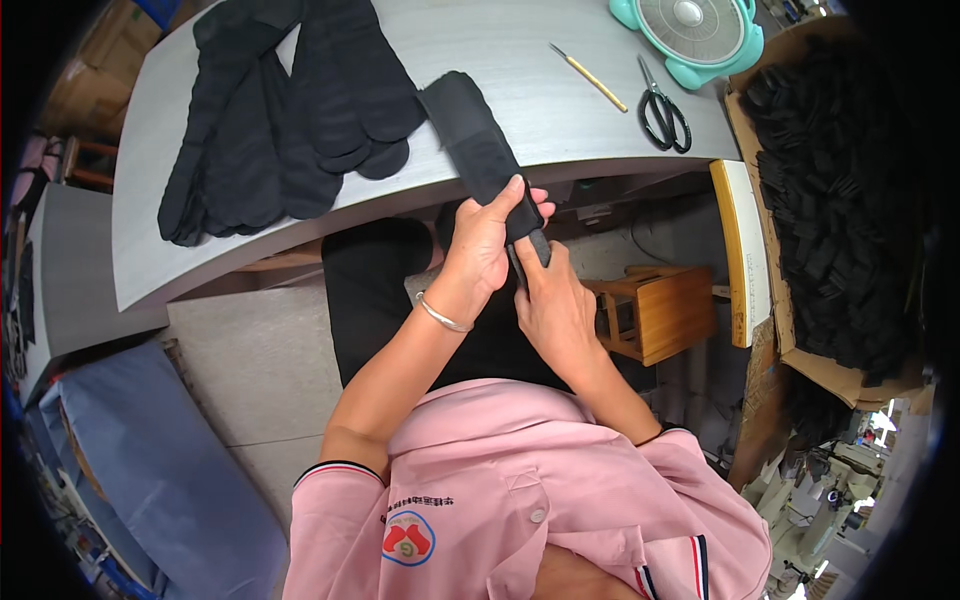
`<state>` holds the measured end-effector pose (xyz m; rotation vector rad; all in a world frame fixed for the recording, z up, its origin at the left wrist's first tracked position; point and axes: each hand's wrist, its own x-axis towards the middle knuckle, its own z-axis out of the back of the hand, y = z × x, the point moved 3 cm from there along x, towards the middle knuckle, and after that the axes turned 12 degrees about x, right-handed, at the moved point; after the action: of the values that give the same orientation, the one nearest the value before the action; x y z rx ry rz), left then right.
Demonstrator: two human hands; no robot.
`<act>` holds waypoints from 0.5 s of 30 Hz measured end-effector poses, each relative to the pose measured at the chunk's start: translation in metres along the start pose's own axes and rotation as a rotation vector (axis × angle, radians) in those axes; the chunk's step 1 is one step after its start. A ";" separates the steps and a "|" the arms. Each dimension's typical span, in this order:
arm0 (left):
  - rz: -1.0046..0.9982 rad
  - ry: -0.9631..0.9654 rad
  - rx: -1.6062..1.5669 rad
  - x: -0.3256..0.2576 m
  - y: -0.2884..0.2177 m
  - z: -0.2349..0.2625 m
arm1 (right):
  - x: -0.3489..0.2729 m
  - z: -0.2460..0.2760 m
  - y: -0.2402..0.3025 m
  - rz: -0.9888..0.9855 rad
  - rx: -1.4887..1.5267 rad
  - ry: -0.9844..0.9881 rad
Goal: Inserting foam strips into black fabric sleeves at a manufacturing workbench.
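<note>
My left hand (485, 235) is closed on the near end of a long black fabric piece (472, 130), thumb on top and fingers beneath. The piece's far end, rounded with a dark grey flap at its side, lies over the table edge. Just below, my right hand (558, 305) is closed round a narrow dark grey strip (541, 246) at the near end of the black piece. Whether the strip sits inside the piece or against it, I cannot tell. Several similar black fabric pieces (260, 150) lie overlapping on the table to the left.
On the grey table (480, 40) lie a wooden-handled awl (595, 82) and black-handled scissors (662, 115). A turquoise fan (690, 40) stands at the back right. A cardboard box (815, 365) of small black pieces is at the right, with a wooden stool (675, 315) under the table.
</note>
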<state>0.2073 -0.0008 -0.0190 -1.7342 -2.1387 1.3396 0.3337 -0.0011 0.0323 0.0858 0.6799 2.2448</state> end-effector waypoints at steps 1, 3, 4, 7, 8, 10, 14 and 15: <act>0.028 0.027 -0.040 0.000 0.000 -0.001 | -0.005 0.003 0.001 0.054 -0.021 -0.074; 0.036 0.088 -0.089 -0.004 0.003 -0.007 | -0.014 0.007 0.000 0.106 -0.036 -0.148; 0.063 0.065 -0.078 -0.007 0.005 -0.008 | -0.015 0.004 -0.001 0.065 -0.040 -0.106; 0.002 0.057 -0.019 -0.018 0.012 -0.017 | -0.008 -0.002 -0.005 0.024 -0.079 -0.101; -0.001 0.001 0.027 -0.023 0.017 -0.019 | 0.001 -0.004 -0.006 0.022 -0.042 -0.143; -0.002 0.029 0.028 -0.028 0.020 -0.022 | 0.014 -0.008 -0.006 0.017 0.005 -0.184; -0.069 0.032 0.070 -0.022 0.007 -0.015 | 0.024 -0.005 -0.003 0.092 0.072 -0.129; -0.024 0.049 0.051 -0.018 0.005 -0.014 | 0.020 -0.001 -0.002 0.113 0.057 -0.169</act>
<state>0.2251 -0.0082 -0.0058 -1.6995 -2.0747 1.3196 0.3212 0.0136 0.0273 0.3459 0.6622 2.2940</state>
